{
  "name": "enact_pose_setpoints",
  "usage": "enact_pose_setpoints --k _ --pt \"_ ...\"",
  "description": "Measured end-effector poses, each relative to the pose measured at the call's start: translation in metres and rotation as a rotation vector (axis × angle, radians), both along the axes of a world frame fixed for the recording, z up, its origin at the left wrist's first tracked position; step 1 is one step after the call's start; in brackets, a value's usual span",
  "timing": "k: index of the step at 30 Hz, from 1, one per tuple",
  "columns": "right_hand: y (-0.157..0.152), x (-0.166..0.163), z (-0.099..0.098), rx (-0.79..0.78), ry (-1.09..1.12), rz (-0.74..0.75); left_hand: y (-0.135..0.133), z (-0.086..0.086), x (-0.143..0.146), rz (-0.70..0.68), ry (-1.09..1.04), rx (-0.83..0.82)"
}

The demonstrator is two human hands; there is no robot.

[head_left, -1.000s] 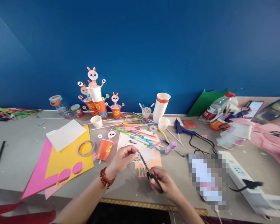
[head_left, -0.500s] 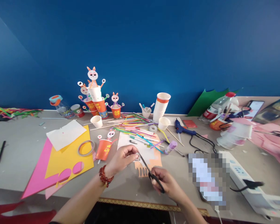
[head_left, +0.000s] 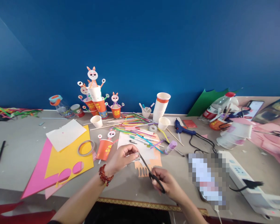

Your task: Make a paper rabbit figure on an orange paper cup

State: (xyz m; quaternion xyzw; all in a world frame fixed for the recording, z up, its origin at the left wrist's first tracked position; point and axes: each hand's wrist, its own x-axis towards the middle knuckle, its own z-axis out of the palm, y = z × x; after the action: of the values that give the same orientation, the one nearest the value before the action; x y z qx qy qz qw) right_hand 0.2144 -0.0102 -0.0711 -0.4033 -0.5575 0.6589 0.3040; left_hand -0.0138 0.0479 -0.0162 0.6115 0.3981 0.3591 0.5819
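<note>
Between the thumb and fingers of my left hand [head_left: 125, 156] is a small white paper piece [head_left: 137, 158], partly covered by the fingertips. My right hand [head_left: 165, 181] grips black-handled scissors [head_left: 151, 175], their blades pointing up and left to the edge of that piece. Beneath the hands lie a white sheet [head_left: 126, 140] and an orange paper [head_left: 142, 170] with several cut-out notches. Left of my left hand, an orange paper cup [head_left: 105, 149] with a rabbit face leans a little. A purple glue stick [head_left: 171, 147] lies to the right.
Yellow card [head_left: 67, 163] and pink card [head_left: 36, 180] lie at left under a tape roll [head_left: 78, 148]. Rabbit cups [head_left: 99, 105] are stacked at the back. A glue gun [head_left: 184, 128], a power strip [head_left: 240, 177] and a blurred-out phone [head_left: 207, 180] occupy the right. Straws and markers [head_left: 140, 123] spread across the middle.
Almost nothing differs. The scissors and the paper piece stay in place with only a very slight shift, and both hands keep their hold.
</note>
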Motion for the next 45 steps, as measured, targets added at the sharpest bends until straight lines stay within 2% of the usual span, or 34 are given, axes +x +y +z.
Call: enact_pose_setpoints --k 10,33,45 --pt "0.0008 -0.0041 0.0003 -0.057 0.056 0.009 -0.0027 0.0047 0.0018 -0.032 0.049 0.01" --pt "0.0012 -0.0009 0.0039 0.035 -0.038 -0.029 -0.0009 0.0033 0.0029 0.001 0.02 -0.006" --pt "-0.0014 -0.003 0.0043 0.0 -0.012 -0.029 -0.0013 0.0052 0.0024 -0.004 0.026 0.002"
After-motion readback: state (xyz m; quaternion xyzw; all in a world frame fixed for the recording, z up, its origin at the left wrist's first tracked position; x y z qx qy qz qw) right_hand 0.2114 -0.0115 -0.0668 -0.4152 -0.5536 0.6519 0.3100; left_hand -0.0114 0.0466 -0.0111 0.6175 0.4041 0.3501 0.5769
